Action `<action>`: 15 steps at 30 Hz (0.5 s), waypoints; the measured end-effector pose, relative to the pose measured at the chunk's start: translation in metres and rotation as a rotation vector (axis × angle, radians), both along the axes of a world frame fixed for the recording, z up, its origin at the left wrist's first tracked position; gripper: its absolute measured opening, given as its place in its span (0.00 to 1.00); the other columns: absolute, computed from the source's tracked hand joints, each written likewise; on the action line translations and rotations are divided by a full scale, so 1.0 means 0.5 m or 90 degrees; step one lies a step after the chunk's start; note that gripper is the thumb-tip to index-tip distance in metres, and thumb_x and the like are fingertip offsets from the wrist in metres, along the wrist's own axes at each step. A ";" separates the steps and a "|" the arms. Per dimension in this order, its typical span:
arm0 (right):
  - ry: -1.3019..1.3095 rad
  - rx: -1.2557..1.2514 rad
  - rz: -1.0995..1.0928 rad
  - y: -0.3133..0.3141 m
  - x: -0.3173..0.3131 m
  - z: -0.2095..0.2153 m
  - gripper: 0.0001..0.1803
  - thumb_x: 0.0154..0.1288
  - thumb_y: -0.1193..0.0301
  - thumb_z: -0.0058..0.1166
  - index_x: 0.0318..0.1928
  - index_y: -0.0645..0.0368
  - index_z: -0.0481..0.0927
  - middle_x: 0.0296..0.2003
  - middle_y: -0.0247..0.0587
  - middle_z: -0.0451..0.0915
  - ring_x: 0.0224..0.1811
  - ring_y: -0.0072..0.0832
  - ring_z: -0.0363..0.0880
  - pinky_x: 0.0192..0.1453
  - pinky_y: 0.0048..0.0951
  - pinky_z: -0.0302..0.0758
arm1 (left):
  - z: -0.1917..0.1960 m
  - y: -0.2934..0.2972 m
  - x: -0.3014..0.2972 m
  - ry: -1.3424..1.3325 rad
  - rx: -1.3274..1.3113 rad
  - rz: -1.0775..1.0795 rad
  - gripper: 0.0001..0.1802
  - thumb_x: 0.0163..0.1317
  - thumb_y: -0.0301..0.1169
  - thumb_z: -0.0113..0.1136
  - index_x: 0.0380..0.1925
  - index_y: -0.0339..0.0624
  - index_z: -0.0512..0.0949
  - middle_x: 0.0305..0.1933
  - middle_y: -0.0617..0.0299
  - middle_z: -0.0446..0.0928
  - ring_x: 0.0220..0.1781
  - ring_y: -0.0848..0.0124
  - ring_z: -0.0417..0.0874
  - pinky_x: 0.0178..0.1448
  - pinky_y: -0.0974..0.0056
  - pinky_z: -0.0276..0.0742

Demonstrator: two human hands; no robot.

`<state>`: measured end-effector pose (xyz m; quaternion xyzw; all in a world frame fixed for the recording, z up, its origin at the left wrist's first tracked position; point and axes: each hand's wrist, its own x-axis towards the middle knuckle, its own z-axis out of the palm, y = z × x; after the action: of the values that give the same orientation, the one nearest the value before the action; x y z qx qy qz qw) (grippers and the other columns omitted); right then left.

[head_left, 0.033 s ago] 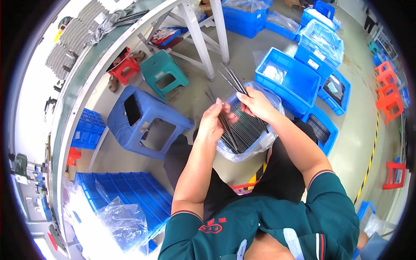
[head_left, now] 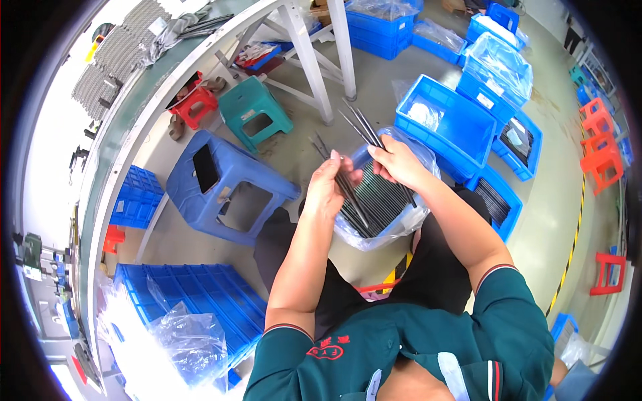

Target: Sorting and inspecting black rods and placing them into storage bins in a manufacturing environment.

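My left hand [head_left: 325, 188] is closed around a few thin dark rods [head_left: 352, 199], which slant with their lower ends over a plastic-lined box. To its right, my right hand [head_left: 397, 162] grips another small bundle of dark rods [head_left: 361, 124], tapered tips pointing up and away from me. The two hands are close together, fingers nearly meeting. Beneath them, between my knees, sits the box with its clear plastic liner [head_left: 420, 217]. Many similar rods [head_left: 386, 208] lie side by side in it. My hands partly cover the box's far side.
Left of me stands a blue stool [head_left: 247, 160] with a black phone [head_left: 205, 168] on it. Beyond it are a green stool [head_left: 255, 110] and a workbench leg [head_left: 309, 60]. Blue crates [head_left: 445, 123] stand at the right; stacked blue crates [head_left: 194, 294] are at lower left.
The rods in my left hand have tilted slightly, their upper tips shifting left and their lower ends rising a little. My right hand has hardly moved.
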<state>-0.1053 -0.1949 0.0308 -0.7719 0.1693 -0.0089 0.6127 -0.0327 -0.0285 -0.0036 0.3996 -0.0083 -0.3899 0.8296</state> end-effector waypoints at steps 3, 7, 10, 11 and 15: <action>-0.004 0.065 0.071 0.007 -0.019 0.009 0.11 0.66 0.65 0.45 0.37 0.61 0.65 0.20 0.36 0.75 0.14 0.18 0.69 0.14 0.20 0.63 | -0.004 0.009 0.025 0.054 -0.020 0.099 0.15 0.65 0.43 0.52 0.30 0.44 0.73 0.28 0.64 0.74 0.29 0.68 0.75 0.36 0.58 0.76; 0.037 0.106 0.132 0.023 -0.034 0.013 0.10 0.65 0.67 0.47 0.37 0.60 0.65 0.19 0.35 0.73 0.12 0.16 0.66 0.13 0.17 0.60 | -0.007 0.011 0.043 0.028 -0.038 0.206 0.14 0.65 0.43 0.52 0.29 0.45 0.73 0.28 0.67 0.73 0.27 0.72 0.71 0.33 0.62 0.71; 0.074 0.107 0.136 0.033 -0.039 0.012 0.11 0.64 0.67 0.50 0.37 0.61 0.66 0.18 0.33 0.71 0.12 0.15 0.65 0.12 0.17 0.59 | -0.005 0.005 0.040 0.024 -0.102 0.216 0.15 0.65 0.43 0.52 0.30 0.43 0.74 0.25 0.67 0.68 0.25 0.74 0.67 0.30 0.65 0.67; 0.077 0.115 0.140 0.035 -0.039 0.012 0.11 0.64 0.67 0.50 0.37 0.61 0.66 0.18 0.33 0.71 0.12 0.15 0.64 0.12 0.17 0.59 | -0.004 0.003 0.037 0.018 -0.129 0.201 0.15 0.65 0.42 0.52 0.31 0.42 0.74 0.24 0.67 0.66 0.24 0.74 0.65 0.30 0.66 0.65; 0.087 0.137 0.138 0.040 -0.040 0.012 0.10 0.64 0.68 0.49 0.37 0.62 0.66 0.17 0.33 0.71 0.11 0.14 0.63 0.12 0.17 0.58 | -0.002 -0.007 0.028 0.023 -0.116 0.206 0.15 0.65 0.42 0.53 0.30 0.41 0.74 0.23 0.68 0.63 0.23 0.76 0.62 0.28 0.69 0.62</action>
<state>-0.1255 -0.1749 0.0370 -0.7145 0.1266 0.1276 0.6762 -0.0189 -0.0320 -0.0045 0.3118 0.0360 -0.2560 0.9143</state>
